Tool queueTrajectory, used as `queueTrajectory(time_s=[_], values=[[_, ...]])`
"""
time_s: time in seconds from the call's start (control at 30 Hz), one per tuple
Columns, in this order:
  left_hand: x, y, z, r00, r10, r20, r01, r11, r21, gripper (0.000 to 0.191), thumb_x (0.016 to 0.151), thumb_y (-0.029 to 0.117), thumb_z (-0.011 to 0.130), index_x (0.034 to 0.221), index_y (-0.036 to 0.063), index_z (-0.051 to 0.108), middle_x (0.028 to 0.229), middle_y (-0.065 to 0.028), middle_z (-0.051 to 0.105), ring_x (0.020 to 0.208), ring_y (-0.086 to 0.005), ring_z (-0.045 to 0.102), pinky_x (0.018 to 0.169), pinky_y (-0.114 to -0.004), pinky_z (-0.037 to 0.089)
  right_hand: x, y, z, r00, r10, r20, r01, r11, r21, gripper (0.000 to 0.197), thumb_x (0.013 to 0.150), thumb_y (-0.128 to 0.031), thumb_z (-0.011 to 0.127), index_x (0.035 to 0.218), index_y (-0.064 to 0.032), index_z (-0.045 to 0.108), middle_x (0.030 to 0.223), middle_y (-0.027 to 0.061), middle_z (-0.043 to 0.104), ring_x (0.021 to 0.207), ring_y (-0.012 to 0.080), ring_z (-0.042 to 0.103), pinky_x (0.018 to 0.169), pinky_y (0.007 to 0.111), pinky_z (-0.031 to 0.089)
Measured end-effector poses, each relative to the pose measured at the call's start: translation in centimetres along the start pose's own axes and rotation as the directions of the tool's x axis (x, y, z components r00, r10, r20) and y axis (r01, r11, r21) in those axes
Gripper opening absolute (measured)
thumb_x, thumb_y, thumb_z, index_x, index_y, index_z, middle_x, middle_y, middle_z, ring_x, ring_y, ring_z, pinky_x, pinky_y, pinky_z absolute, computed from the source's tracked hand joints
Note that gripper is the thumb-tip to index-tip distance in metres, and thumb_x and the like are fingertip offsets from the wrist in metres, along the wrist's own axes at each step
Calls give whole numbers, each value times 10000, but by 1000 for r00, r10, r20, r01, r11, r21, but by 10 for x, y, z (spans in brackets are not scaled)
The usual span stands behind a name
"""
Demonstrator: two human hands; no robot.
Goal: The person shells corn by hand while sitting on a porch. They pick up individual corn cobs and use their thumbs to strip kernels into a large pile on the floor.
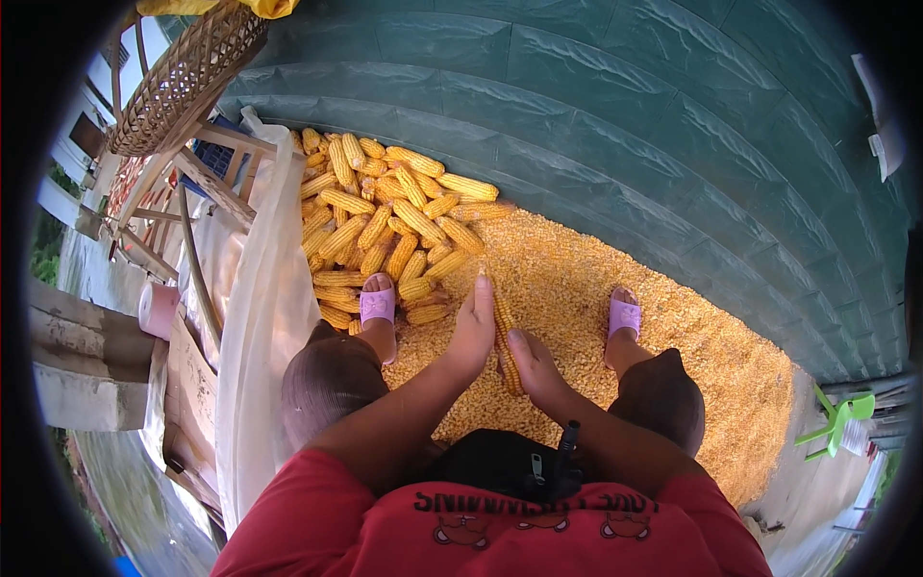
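Observation:
An ear of dried corn point(503, 339) is held lengthwise between my two hands, above a wide layer of loose yellow kernels point(562, 252). My left hand point(476, 324) presses along its left side, with the thumb near its upper end. My right hand point(533, 364) touches its lower right side, the thumb resting on the kernels of the ear. Fingers of both hands are partly hidden underneath. A pile of whole corn ears point(389, 223) lies beyond my left foot, against the wall.
A green tarp-like wall point(577, 151) curves behind the corn. On the left are a translucent plastic sheet point(263, 310), a wooden frame point(216, 184), a woven basket point(191, 79) and a pink bucket point(159, 310). A green plastic chair point(840, 422) stands far right. My feet wear pink slippers point(377, 303).

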State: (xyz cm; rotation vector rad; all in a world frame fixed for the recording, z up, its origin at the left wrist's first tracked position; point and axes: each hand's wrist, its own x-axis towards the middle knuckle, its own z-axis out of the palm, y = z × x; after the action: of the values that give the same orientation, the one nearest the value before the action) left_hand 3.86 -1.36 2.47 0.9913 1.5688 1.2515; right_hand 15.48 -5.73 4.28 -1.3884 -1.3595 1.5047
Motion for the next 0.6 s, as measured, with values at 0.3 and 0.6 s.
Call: queueTrajectory(time_s=[0.3, 0.6], values=[[20, -6, -15, 984, -169, 47, 166, 984, 60, 631, 919, 528, 278, 787, -30, 540, 677, -82, 553, 604, -164, 488, 600, -290, 413, -7, 10, 11, 996, -93, -16, 90, 987, -132, 408, 937, -396, 374, 856, -19, 509, 632, 69, 492, 560, 167, 471, 531, 312, 382], [14, 3, -16, 980, -23, 200, 5, 996, 93, 526, 941, 443, 336, 734, -3, 522, 608, -31, 498, 536, -121, 416, 502, -288, 361, -8, 1, -7, 928, 261, 266, -356, 832, 426, 486, 943, -453, 262, 947, -26, 494, 623, 56, 525, 506, 139, 489, 471, 268, 398]])
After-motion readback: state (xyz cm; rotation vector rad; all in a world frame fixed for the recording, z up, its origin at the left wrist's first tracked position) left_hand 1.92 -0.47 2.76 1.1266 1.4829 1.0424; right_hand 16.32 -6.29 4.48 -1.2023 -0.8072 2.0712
